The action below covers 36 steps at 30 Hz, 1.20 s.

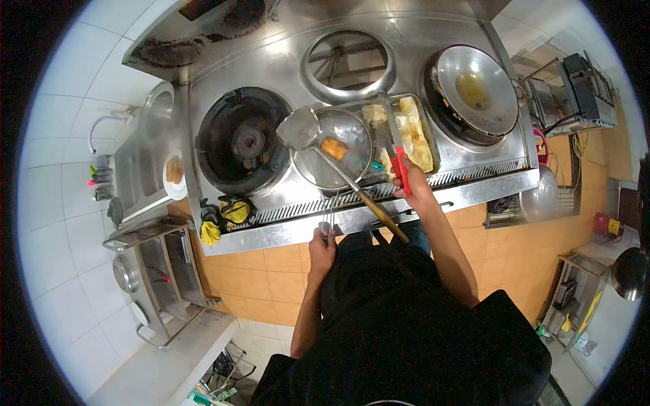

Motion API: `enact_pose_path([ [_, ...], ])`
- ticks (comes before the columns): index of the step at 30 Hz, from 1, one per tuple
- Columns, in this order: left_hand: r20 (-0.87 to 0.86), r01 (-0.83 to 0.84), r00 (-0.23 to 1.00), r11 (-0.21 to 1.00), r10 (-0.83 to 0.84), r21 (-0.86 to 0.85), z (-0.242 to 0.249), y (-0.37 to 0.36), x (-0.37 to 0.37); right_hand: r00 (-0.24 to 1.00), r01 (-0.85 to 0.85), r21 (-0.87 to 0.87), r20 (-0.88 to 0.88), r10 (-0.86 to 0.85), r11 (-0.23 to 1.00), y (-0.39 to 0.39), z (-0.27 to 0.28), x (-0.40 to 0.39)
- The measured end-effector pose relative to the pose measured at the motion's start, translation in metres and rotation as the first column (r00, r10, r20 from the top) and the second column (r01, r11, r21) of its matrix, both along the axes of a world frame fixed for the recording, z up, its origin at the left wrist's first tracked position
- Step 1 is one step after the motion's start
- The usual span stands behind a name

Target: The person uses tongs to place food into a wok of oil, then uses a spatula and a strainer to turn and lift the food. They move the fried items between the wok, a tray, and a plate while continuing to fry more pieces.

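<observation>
My left hand [323, 242] is closed on the wire handle of a round strainer [313, 177], low at the front edge of the range. One browned, fried piece [334, 148] lies in the strainer. A wok spatula [298, 128] with a long wooden-ended handle rests across it. My right hand [417, 187] grips a long metal tool with a red handle [399, 166]. Its metal end reaches over a rectangular tray [434, 139] among pale yellow blocks [414, 132].
A wok [503, 84] with some oil sits on the right burner. The left burner [220, 145] is bare and dark. Black and yellow cloths [235, 211] lie at the front left corner. A white plate [175, 190] with browned pieces stands on the left by the sink [150, 149].
</observation>
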State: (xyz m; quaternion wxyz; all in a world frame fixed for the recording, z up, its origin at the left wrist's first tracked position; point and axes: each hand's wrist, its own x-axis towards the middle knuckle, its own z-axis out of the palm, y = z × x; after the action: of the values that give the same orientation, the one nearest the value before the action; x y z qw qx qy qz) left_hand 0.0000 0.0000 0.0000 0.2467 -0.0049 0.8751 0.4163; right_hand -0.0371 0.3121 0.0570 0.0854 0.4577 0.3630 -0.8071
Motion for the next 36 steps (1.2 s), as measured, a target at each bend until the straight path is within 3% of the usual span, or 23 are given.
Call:
enact_pose_path([
  [5,-0.066,-0.009,0.998,0.998,0.013,0.068,-0.021,-0.016,0.0,0.998,0.039,-0.022,-0.039,-0.04,0.999,-0.012,0.0,-0.015],
  [12,-0.025,-0.019,0.999,0.996,0.021,0.091,0.001,-0.007,0.002,0.999,0.03,-0.001,-0.025,-0.031,1.0,-0.01,-0.005,-0.007],
  [14,-0.027,0.14,0.987,0.941,-0.155,-0.309,0.018,-0.001,-0.005,1.0,-0.02,0.083,-0.02,0.022,0.996,-0.008,-0.004,-0.005],
  [15,-0.027,0.141,0.987,0.941,-0.156,-0.308,0.026,0.002,-0.007,1.0,-0.019,0.084,-0.02,0.021,0.996,-0.008,-0.005,-0.005],
  [17,-0.113,0.192,0.951,0.837,-0.287,-0.512,0.039,0.006,-0.012,0.998,-0.042,0.138,-0.032,0.047,0.99,-0.008,-0.006,-0.005],
  [20,-0.055,0.264,0.935,0.789,-0.351,-0.555,0.042,0.003,-0.013,0.996,-0.075,0.19,-0.024,0.081,0.979,-0.008,-0.012,-0.001],
  [27,0.02,0.337,0.916,0.739,-0.401,-0.583,0.054,0.005,-0.023,0.994,-0.083,0.182,-0.05,0.094,0.98,-0.004,-0.015,0.003],
  [29,0.084,0.401,0.883,0.649,-0.461,-0.647,0.061,0.008,-0.033,0.995,-0.083,0.186,-0.041,0.092,0.979,-0.003,-0.017,0.003],
  [33,0.024,0.367,0.878,0.639,-0.479,-0.676,0.079,0.026,-0.053,0.994,-0.084,0.218,-0.05,0.097,0.972,-0.003,-0.017,0.004],
  [36,-0.185,0.334,0.869,0.82,-0.459,-0.465,0.086,0.051,-0.078,0.994,-0.083,0.233,-0.049,0.097,0.969,-0.002,-0.014,0.005],
])
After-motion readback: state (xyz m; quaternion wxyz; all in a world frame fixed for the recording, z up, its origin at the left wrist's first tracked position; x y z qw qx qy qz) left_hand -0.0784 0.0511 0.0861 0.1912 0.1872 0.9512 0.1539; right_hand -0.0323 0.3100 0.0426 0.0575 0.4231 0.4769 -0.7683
